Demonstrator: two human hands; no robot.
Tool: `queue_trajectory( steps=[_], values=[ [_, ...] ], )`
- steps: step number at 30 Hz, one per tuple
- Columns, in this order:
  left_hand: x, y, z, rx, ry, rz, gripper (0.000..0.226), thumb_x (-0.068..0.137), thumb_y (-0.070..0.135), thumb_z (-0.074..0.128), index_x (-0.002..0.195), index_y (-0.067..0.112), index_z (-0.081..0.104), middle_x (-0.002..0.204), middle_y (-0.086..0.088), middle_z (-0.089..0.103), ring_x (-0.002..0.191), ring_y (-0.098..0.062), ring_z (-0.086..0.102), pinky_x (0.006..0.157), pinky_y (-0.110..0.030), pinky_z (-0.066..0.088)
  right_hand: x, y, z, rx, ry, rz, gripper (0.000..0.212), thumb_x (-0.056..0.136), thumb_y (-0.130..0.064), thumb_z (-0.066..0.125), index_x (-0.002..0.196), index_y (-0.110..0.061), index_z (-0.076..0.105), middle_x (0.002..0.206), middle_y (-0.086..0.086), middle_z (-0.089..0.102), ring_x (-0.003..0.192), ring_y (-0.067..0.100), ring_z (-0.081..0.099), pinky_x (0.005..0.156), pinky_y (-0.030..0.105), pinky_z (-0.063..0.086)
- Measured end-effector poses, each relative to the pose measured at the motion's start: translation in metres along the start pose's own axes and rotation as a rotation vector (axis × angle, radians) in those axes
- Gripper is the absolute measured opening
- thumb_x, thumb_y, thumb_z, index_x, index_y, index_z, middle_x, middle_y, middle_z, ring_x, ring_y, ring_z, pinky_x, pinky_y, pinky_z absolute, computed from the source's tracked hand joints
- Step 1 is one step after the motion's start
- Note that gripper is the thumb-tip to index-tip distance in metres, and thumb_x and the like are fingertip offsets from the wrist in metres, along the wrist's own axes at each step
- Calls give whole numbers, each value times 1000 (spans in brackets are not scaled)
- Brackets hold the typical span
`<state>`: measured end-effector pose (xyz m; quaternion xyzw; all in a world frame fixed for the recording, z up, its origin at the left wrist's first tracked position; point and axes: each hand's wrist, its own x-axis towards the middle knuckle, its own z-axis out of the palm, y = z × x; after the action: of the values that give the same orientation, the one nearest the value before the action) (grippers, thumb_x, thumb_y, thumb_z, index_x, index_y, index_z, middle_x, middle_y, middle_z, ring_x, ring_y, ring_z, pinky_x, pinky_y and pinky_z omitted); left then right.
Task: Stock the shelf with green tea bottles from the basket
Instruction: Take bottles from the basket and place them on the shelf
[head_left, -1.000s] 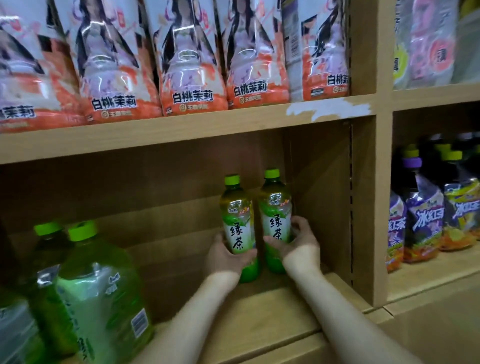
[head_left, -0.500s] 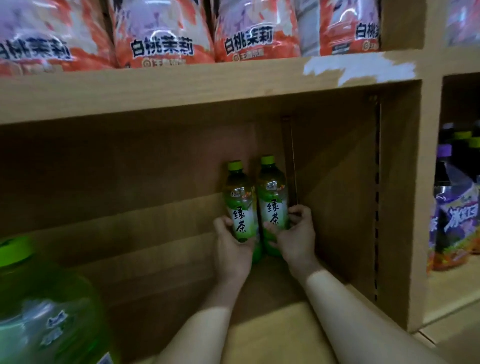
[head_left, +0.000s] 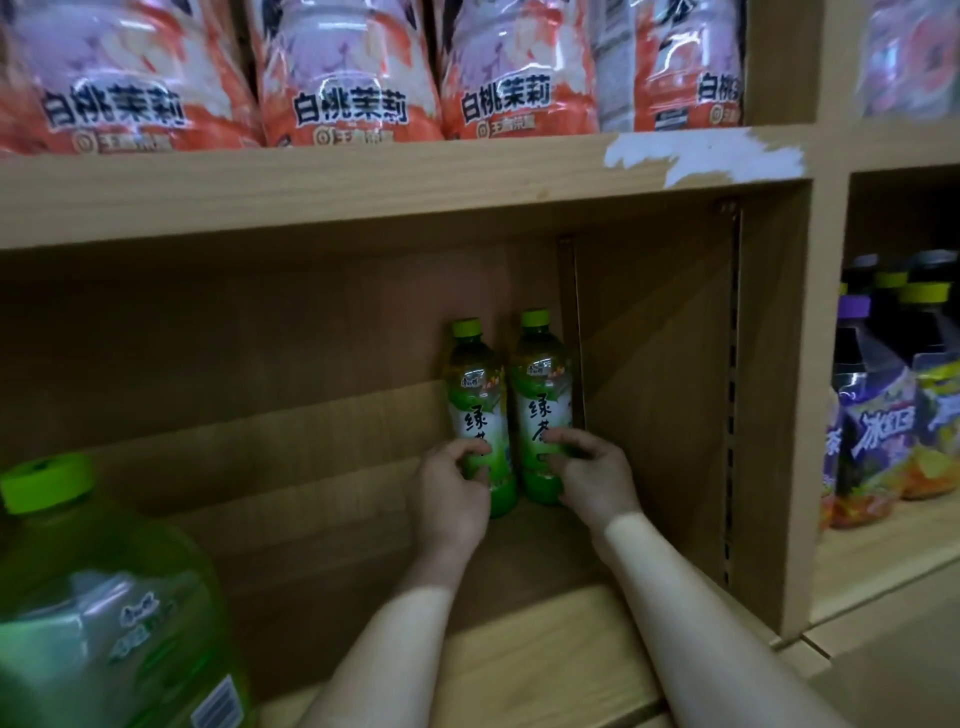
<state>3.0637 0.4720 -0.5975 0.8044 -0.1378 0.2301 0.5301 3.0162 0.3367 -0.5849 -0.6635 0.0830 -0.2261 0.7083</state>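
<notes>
Two green tea bottles stand upright side by side at the back right corner of the wooden shelf. My left hand wraps the lower part of the left green tea bottle. My right hand grips the lower part of the right green tea bottle, which stands close to the shelf's right wall. Both bottles have green caps and white-green labels. The basket is out of view.
A large green bottle fills the near left of the shelf. Pink-orange bags line the shelf above. Purple and yellow drink bottles stand in the compartment to the right, past the wooden divider.
Both hands pushed the two bottles deeper, to the back right corner of the shelf. The camera moved closer and lower.
</notes>
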Motion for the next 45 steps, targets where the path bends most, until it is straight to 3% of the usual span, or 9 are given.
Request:
queue_trajectory(
  steps=[5,12,19,22,26,30,33,39,45],
  values=[
    [-3,0,2,-36,-86,27,41,82,-5,63,107,27,68,120,8,54,112,-19,55,97,-32,48,0,-1,0,11,2,22,42,87,4,54,117,-24,63,127,7,56,113,25,55,97,45,50],
    [0,-8,8,0,-241,23,57,81,-3,62,123,35,58,147,3,38,132,-19,41,110,-38,38,0,-8,-7,11,-49,50,57,88,3,53,140,-20,47,132,5,52,114,20,52,100,39,47],
    [-10,19,-10,25,-402,-118,72,77,-3,63,140,24,42,143,-2,42,129,-19,44,109,-36,38,-20,-23,-11,-75,-107,43,69,86,4,55,147,-21,33,140,6,50,126,25,49,107,45,41],
    [-25,52,-38,27,-296,-145,64,81,-1,58,138,24,45,130,-1,57,113,-19,58,98,-33,48,-39,-43,-15,-74,-98,-22,60,87,2,57,142,-19,41,134,5,52,121,24,51,103,45,44],
    [-72,101,-107,162,-39,38,47,81,2,55,118,31,60,108,4,65,92,-12,62,84,-31,53,-91,-80,-15,-54,-184,-91,36,90,-1,55,121,-19,56,113,4,64,106,22,62,89,38,53],
    [-133,116,-188,336,285,325,41,80,7,63,116,26,62,107,9,59,101,-7,55,89,-25,47,-155,-105,3,-97,-421,-110,27,90,-17,63,115,-27,60,105,0,68,97,13,68,88,33,56],
    [-155,99,-230,477,436,294,51,78,9,67,125,23,54,124,2,52,119,-13,43,100,-25,34,-188,-114,30,-131,-544,-148,30,86,-19,67,111,-34,58,104,-2,69,98,10,67,83,28,57],
    [-173,71,-249,446,160,-30,88,80,14,65,149,22,10,155,-7,20,143,-22,15,117,-39,16,-217,-89,107,-267,-725,-243,84,75,-26,78,143,-33,29,130,-12,48,121,3,46,103,24,39],
    [-172,67,-252,383,151,-38,90,69,4,57,146,27,16,150,-2,26,139,-20,25,113,-40,29,-221,-65,150,-233,-541,-247,98,68,-30,83,147,-30,26,120,-12,55,110,4,53,91,17,39]
  ],
)
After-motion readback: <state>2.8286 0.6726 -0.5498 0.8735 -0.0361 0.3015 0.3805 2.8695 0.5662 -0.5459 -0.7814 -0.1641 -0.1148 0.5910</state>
